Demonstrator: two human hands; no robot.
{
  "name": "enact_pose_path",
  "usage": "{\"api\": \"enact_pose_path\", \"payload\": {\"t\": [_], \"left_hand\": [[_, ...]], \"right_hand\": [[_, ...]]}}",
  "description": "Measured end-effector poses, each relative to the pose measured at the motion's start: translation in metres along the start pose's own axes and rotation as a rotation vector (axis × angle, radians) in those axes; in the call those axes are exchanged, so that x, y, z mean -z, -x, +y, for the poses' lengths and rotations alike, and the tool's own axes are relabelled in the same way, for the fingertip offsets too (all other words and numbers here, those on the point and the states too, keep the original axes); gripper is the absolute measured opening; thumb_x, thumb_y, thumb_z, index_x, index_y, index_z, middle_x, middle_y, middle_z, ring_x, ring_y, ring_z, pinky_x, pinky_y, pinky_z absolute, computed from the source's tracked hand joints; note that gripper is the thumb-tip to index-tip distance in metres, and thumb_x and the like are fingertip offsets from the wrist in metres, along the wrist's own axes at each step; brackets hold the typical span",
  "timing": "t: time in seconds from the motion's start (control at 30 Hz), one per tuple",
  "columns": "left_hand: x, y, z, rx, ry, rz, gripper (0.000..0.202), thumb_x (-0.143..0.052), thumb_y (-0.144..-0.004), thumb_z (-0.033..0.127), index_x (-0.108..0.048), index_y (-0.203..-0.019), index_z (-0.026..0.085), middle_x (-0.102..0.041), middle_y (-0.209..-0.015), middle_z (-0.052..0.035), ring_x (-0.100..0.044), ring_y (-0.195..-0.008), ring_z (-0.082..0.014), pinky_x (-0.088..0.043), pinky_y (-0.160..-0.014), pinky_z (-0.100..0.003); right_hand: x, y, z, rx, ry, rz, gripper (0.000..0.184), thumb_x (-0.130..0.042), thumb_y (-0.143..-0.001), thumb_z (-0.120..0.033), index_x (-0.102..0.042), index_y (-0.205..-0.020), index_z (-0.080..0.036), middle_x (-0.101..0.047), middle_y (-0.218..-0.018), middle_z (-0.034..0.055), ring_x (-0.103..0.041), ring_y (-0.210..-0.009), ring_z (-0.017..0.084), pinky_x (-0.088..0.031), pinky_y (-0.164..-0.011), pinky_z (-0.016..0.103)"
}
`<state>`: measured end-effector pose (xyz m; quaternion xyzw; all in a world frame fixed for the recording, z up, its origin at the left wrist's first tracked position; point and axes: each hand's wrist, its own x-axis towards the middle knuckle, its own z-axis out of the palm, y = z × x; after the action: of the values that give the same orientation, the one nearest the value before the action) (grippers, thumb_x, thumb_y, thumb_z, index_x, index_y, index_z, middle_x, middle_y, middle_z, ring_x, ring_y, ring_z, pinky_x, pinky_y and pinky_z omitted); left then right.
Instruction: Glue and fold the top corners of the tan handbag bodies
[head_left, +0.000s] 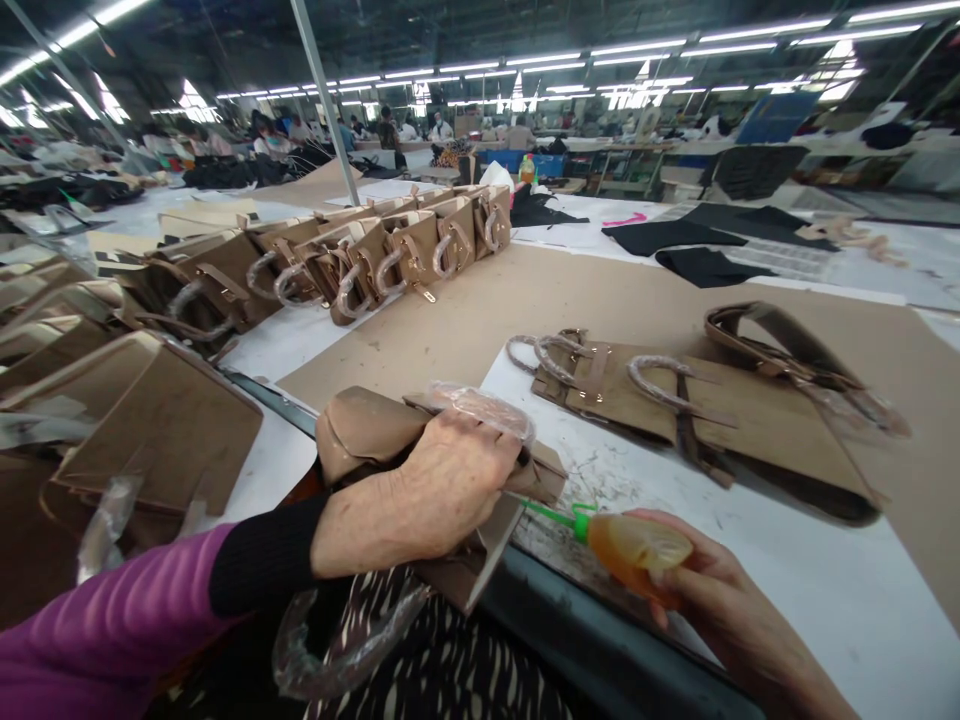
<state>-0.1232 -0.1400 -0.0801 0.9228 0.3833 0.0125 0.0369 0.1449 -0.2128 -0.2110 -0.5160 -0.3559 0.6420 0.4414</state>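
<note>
in the head view, the left hand (pixel 450 480) is curled over the brown bag (pixel 371 425) at lower centre, by the desk (pixel 570 625) edge, fingertips mostly hidden. the right hand (pixel 709 585), lower right, grips a bottle (pixel 637 545), green nozzle near the bag. this bag seems mid-work; whether the standing bags (pixel 412 248), upper left, or lying bags (pixel 772 425), right, are finished, i cannot tell.
</note>
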Motion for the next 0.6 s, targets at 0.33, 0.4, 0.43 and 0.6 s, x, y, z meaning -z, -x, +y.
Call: {"api": "enact_pose_path", "payload": {"t": [0.33, 0.4, 0.43, 0.6], "left_hand": [[0.001, 0.000, 0.002, 0.042, -0.004, -0.064, 0.019, -0.047, -0.072, 0.008, -0.053, -0.089, 0.014, -0.062, -0.093, -0.0096, -0.056, -0.088, -0.0227, -0.047, -0.083, -0.038], [0.001, 0.001, 0.003, 0.049, -0.002, -0.048, 0.019, -0.047, -0.072, 0.007, -0.053, -0.089, 0.014, -0.062, -0.092, -0.0095, -0.056, -0.087, -0.0224, -0.047, -0.082, -0.037], [0.001, 0.001, 0.003, 0.047, 0.000, -0.038, 0.020, -0.047, -0.072, 0.007, -0.052, -0.090, 0.015, -0.062, -0.092, -0.0096, -0.057, -0.087, -0.0226, -0.047, -0.081, -0.037], [0.000, 0.000, 0.003, 0.030, -0.007, -0.014, 0.017, -0.047, -0.075, 0.010, -0.053, -0.089, 0.015, -0.063, -0.094, -0.0087, -0.057, -0.087, -0.0235, -0.047, -0.080, -0.038]], "right_hand": [[0.000, 0.002, 0.003, 0.001, -0.102, -0.004, 0.038, -0.079, -0.066, -0.029, -0.070, -0.102, -0.020, -0.068, -0.085, 0.0082, -0.057, -0.063, 0.021, -0.040, -0.041, 0.022], [-0.002, 0.003, 0.003, -0.009, -0.097, -0.023, 0.039, -0.078, -0.065, -0.028, -0.070, -0.102, -0.019, -0.068, -0.082, 0.0080, -0.056, -0.060, 0.019, -0.040, -0.041, 0.022], [-0.004, 0.003, 0.003, -0.009, -0.096, -0.030, 0.038, -0.078, -0.065, -0.028, -0.070, -0.101, -0.019, -0.068, -0.081, 0.0079, -0.056, -0.060, 0.019, -0.040, -0.041, 0.021], [-0.012, 0.008, -0.001, -0.061, -0.085, -0.054, 0.038, -0.075, -0.061, -0.025, -0.069, -0.098, -0.019, -0.068, -0.079, 0.0080, -0.058, -0.062, 0.024, -0.040, -0.039, 0.024]]}}
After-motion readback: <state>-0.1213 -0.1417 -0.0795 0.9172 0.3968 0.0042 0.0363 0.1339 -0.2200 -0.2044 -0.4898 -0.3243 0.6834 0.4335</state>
